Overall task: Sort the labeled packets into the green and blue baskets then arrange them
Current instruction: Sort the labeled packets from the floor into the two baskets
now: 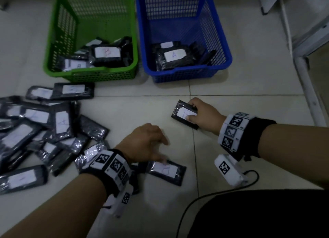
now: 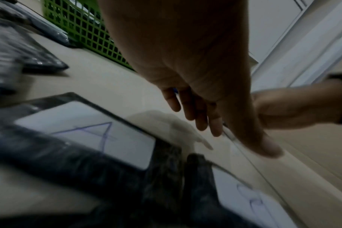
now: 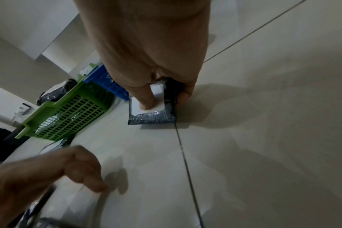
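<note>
My right hand (image 1: pixel 191 112) grips a black packet (image 1: pixel 183 113) with a white label marked B, low over the floor tiles. In the right wrist view the thumb presses on the label of that packet (image 3: pixel 152 117) while the fingers curl round its far edge. My left hand (image 1: pixel 156 148) hovers with relaxed, straight fingers (image 2: pixel 215 123) beside another labeled packet (image 1: pixel 166 172); I cannot tell whether they touch. The green basket (image 1: pixel 53 67) holds several B packets. In the blue basket (image 1: pixel 226 59) lie A packets. A packet marked A (image 2: pixel 84 134) lies under my left wrist.
A pile of several black labeled packets (image 1: pixel 35 127) spreads over the floor at the left. A white frame leg (image 1: pixel 306 88) stands at the right. A black cable (image 1: pixel 213 196) runs along the floor near my dark-clothed knee (image 1: pixel 267 216).
</note>
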Action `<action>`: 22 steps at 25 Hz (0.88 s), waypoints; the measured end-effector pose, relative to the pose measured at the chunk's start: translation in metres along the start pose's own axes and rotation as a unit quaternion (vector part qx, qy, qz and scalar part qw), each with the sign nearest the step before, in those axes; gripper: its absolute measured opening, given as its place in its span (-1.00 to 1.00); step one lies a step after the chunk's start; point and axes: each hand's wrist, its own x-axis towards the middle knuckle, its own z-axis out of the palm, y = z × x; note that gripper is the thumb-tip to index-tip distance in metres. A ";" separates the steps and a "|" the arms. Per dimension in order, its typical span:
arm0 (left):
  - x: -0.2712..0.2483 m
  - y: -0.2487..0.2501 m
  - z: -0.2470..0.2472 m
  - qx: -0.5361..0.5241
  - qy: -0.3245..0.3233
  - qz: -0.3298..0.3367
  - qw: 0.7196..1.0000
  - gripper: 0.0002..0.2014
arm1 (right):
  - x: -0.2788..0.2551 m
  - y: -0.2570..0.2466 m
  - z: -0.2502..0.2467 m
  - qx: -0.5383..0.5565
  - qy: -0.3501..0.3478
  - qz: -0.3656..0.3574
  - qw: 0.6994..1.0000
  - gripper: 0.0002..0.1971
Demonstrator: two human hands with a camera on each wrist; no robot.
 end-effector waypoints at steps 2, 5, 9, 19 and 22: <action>-0.015 0.001 0.010 0.045 -0.094 0.000 0.995 -0.29 | 0.002 -0.012 0.005 -0.016 -0.008 -0.004 1.000 -0.64; -0.021 0.001 0.016 0.113 -0.124 -0.011 0.986 -0.32 | 0.007 -0.022 0.007 -0.032 -0.005 -0.007 0.999 -0.63; -0.020 -0.012 0.002 0.049 -0.054 -0.010 0.997 -0.58 | 0.011 -0.038 0.002 -0.019 0.002 -0.021 1.000 -0.63; -0.035 -0.067 -0.156 -0.354 0.160 -0.245 0.888 -0.79 | 0.029 -0.117 -0.005 0.138 0.018 -0.104 0.985 -0.73; -0.038 -0.087 -0.193 -0.436 0.258 -0.249 0.825 -0.81 | 0.052 -0.156 -0.013 0.152 0.016 -0.106 0.982 -0.64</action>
